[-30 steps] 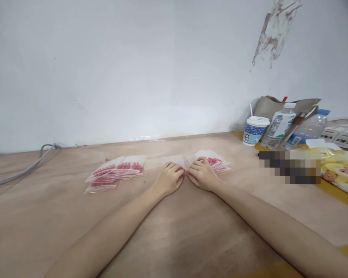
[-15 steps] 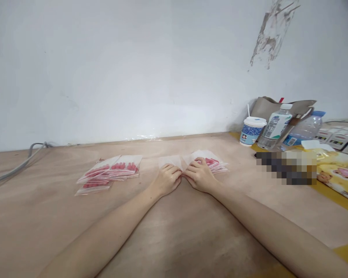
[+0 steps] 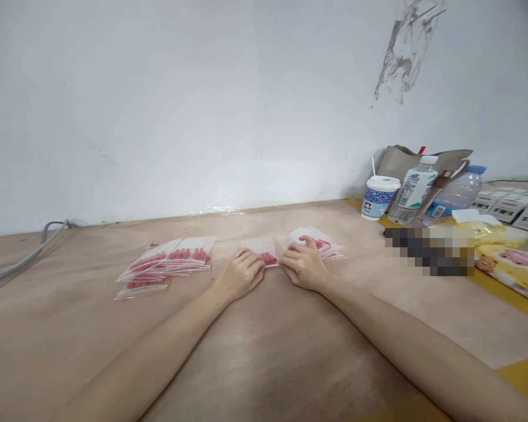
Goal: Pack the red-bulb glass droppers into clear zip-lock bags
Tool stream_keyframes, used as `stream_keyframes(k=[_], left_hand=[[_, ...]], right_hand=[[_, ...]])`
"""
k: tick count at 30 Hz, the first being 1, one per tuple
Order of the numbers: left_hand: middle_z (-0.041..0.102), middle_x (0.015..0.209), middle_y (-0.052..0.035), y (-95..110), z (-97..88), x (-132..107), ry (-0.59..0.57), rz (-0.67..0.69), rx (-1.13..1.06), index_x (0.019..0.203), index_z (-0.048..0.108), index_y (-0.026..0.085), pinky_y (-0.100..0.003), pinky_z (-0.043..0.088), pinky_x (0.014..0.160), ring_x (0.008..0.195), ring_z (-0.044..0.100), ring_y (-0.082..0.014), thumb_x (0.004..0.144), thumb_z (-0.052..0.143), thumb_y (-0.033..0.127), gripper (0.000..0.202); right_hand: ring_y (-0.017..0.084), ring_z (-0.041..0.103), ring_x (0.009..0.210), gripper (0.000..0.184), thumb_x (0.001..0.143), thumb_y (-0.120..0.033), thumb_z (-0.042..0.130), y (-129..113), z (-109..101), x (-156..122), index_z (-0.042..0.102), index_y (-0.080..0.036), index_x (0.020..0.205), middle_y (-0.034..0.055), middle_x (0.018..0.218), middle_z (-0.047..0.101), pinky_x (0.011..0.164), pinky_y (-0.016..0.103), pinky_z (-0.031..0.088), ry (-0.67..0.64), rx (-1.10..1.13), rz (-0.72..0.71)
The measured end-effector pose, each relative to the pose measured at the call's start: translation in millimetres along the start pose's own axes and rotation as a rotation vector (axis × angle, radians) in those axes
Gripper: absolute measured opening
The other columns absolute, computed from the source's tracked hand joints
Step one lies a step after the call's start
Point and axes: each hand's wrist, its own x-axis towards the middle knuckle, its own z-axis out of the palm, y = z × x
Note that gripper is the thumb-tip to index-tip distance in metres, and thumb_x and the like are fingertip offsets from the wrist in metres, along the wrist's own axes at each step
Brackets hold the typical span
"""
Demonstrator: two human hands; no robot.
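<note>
A small clear zip bag [image 3: 259,244] with red pieces inside lies flat on the table between my hands. My left hand [image 3: 242,274] pinches its near edge at the left corner, fingers curled. At the right end of that edge, my right hand [image 3: 303,266] grips with thumb and fingers, its index finger raised. Just behind my right hand lies a pile of similar bags [image 3: 327,249] with red contents, partly covered by the hand. Further left is a larger overlapping pile of zip bags [image 3: 169,258], also holding red pieces.
At the right stand a paper cup with a straw [image 3: 379,198], a plastic bottle [image 3: 416,190] and a larger blue-capped bottle [image 3: 462,190]. Yellow packs [image 3: 510,264] and small white boxes [image 3: 506,206] lie further right. A grey cable [image 3: 26,258] crosses the left edge.
My left hand has slid left along the bag's near edge, away from my right hand, so the red pieces now show between them. The view has shifted slightly.
</note>
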Motion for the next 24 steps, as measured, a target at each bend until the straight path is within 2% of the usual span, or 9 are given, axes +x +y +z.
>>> stream_keyframes(k=[10,16,21,24], left_hand=[[0.061,0.072,-0.0059,-11.9,-28.8,-29.4,-0.077,-0.039,0.117,0.074,0.057,0.015,-0.032,0.044,0.072,0.071,0.056,-0.0184,0.087,0.041,0.017,0.021],[0.058,0.069,-0.0081,-13.4,-25.6,-32.2,-0.14,-0.134,0.166,0.071,0.055,0.013,-0.034,0.043,0.066,0.067,0.054,-0.0212,0.088,0.042,0.017,0.022],[0.058,0.067,-0.0057,-15.2,-23.7,-33.9,-0.162,-0.162,0.136,0.069,0.054,0.015,-0.033,0.043,0.068,0.066,0.054,-0.0197,0.088,0.043,0.02,0.023],[0.06,0.071,-0.0055,-13.0,-23.6,-35.6,-0.156,-0.189,0.096,0.072,0.056,0.016,-0.032,0.043,0.069,0.07,0.055,-0.0193,0.089,0.043,0.024,0.024]], right_hand=[[0.013,0.048,0.073,0.02,0.082,-0.017,0.045,-0.2,1.1,0.5,0.06,-0.02,0.069,-0.0018,0.066,0.064,0.09,0.041,0.017,0.02,0.011,-0.003],[0.013,0.048,0.073,0.018,0.081,-0.015,0.045,-0.7,2.5,1.0,0.06,-0.02,0.071,-0.0013,0.07,0.064,0.091,0.04,0.016,0.02,0.011,-0.01],[0.014,0.048,0.075,0.017,0.082,-0.018,0.046,1.2,1.5,0.2,0.06,-0.02,0.074,0.0004,0.072,0.064,0.09,0.039,0.017,-0.008,0.0,-0.009],[0.016,0.05,0.081,0.016,0.082,-0.027,0.048,-2.2,0.1,2.1,0.06,-0.021,0.091,0.0039,0.088,0.063,0.081,0.036,0.024,-0.056,-0.009,0.013]])
